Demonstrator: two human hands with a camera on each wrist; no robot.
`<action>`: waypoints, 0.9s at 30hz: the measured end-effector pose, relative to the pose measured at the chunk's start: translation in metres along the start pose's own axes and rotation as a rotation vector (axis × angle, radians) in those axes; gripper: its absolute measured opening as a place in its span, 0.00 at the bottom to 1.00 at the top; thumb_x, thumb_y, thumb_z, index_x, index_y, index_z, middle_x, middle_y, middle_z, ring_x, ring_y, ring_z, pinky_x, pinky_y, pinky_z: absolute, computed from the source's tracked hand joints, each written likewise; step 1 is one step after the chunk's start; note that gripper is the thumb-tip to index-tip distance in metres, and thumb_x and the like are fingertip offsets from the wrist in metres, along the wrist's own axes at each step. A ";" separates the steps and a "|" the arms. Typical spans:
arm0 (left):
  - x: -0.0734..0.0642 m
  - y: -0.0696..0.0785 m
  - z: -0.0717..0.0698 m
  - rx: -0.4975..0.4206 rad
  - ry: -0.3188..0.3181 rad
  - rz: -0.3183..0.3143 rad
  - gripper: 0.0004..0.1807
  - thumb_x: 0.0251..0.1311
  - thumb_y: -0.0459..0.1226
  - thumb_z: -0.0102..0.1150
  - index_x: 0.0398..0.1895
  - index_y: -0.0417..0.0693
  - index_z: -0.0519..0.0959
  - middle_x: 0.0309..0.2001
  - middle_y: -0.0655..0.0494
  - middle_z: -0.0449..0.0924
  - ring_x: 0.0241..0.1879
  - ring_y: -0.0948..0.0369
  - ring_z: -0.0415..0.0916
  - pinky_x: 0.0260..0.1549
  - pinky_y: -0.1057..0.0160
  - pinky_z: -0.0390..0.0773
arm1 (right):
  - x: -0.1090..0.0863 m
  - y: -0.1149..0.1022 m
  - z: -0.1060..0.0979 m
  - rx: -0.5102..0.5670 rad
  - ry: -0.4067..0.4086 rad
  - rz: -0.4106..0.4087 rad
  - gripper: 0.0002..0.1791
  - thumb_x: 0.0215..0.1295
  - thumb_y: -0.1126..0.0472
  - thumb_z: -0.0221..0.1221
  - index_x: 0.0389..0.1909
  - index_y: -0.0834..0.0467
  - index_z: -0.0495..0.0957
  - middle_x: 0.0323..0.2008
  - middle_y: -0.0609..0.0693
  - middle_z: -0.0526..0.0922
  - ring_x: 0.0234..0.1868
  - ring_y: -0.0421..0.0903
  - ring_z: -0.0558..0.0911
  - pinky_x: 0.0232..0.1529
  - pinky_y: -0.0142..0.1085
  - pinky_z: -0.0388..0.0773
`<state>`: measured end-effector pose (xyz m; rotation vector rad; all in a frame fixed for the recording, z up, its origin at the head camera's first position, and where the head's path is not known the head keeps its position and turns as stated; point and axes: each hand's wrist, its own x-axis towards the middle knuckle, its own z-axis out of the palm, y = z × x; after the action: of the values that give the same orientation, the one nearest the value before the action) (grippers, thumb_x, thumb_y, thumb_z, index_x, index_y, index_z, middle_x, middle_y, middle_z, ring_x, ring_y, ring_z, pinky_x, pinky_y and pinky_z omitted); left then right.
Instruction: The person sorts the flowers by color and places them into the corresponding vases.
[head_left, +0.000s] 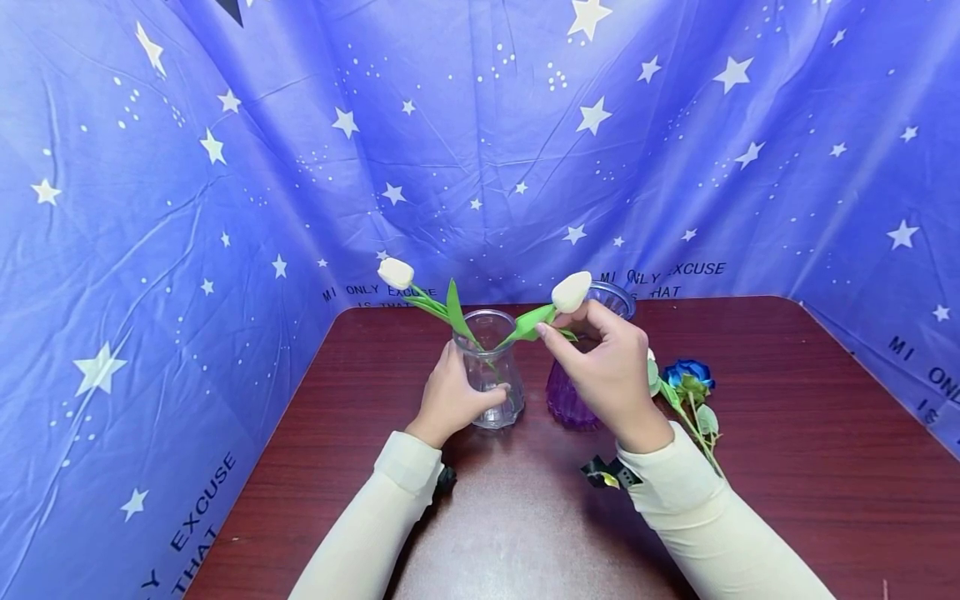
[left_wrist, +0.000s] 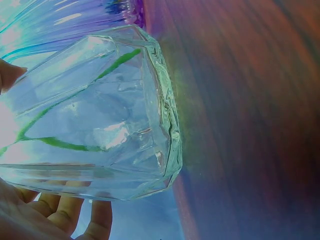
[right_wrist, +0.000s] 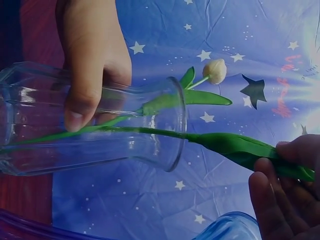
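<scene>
My left hand (head_left: 450, 396) holds a clear glass vase (head_left: 495, 410) upright on the table, thumb and fingers round its body. One white tulip (head_left: 395, 273) leans out over the rim to the left, its green leaves spread. A second white tulip (head_left: 572, 292) tilts to the right, its stem inside the same vase. My right hand (head_left: 615, 367) pinches this tulip by its green leaf (right_wrist: 237, 148), below the bloom. Through the glass, the left wrist view shows two green stems (left_wrist: 60, 102) meeting near the neck and parting lower down.
A purple-blue glass vase (head_left: 564, 402) stands just right of the clear one, partly behind my right hand. Further right lie a blue rose (head_left: 688, 377) and green stems with leaves. A starry blue curtain (head_left: 480, 150) surrounds the dark red wooden table (head_left: 300, 467).
</scene>
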<state>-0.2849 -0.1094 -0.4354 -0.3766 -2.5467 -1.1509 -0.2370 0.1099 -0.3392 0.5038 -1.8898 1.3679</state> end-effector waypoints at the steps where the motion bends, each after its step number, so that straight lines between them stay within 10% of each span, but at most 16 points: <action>1: 0.000 0.000 0.000 -0.002 -0.001 0.000 0.53 0.42 0.53 0.78 0.73 0.53 0.63 0.61 0.55 0.73 0.56 0.53 0.79 0.54 0.47 0.81 | 0.000 0.001 0.001 0.002 -0.003 0.004 0.08 0.57 0.62 0.76 0.31 0.56 0.85 0.31 0.48 0.90 0.33 0.33 0.85 0.33 0.23 0.81; 27: 0.001 -0.001 0.001 0.008 0.008 0.012 0.52 0.42 0.52 0.79 0.72 0.52 0.64 0.60 0.54 0.74 0.54 0.53 0.79 0.54 0.48 0.81 | -0.005 0.005 0.009 -0.189 -0.075 -0.049 0.10 0.58 0.58 0.76 0.40 0.50 0.89 0.36 0.42 0.89 0.34 0.38 0.87 0.36 0.21 0.76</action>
<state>-0.2862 -0.1098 -0.4364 -0.3844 -2.5374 -1.1358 -0.2401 0.1026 -0.3472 0.5091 -2.0298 1.1386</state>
